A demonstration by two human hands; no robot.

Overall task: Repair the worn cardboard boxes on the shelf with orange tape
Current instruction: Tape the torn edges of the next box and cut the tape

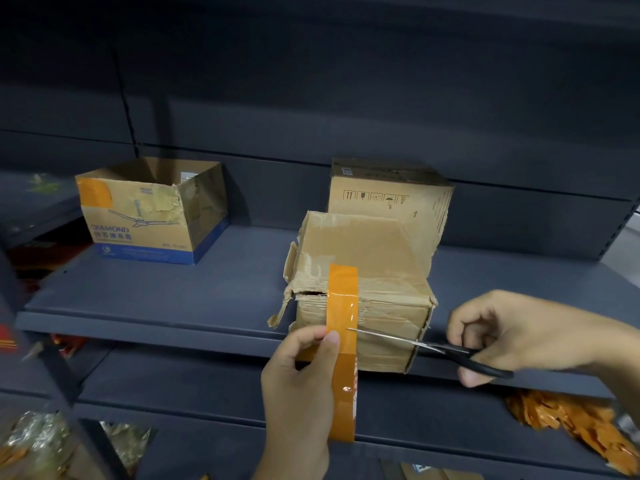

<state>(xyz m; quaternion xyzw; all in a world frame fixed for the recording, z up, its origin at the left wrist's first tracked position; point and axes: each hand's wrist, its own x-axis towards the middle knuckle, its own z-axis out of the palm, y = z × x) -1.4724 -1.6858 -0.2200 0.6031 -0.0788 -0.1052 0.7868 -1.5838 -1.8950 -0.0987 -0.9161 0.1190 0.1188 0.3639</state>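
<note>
A worn, torn cardboard box (381, 258) stands at the front edge of the dark shelf (207, 289). A strip of orange tape (343, 299) runs from its top down over its front face to the tape roll (344, 396), which my left hand (298, 382) grips just below the shelf edge. My right hand (512, 334) holds black-handled scissors (429, 348); their blades point left and the tips touch the right edge of the tape strip.
An open printed box (149, 216) with an orange tape patch on its corner sits at the shelf's left. A closed brown box (391, 199) stands behind the worn one. Orange packets (571, 424) lie on the lower shelf at right, other packets at lower left.
</note>
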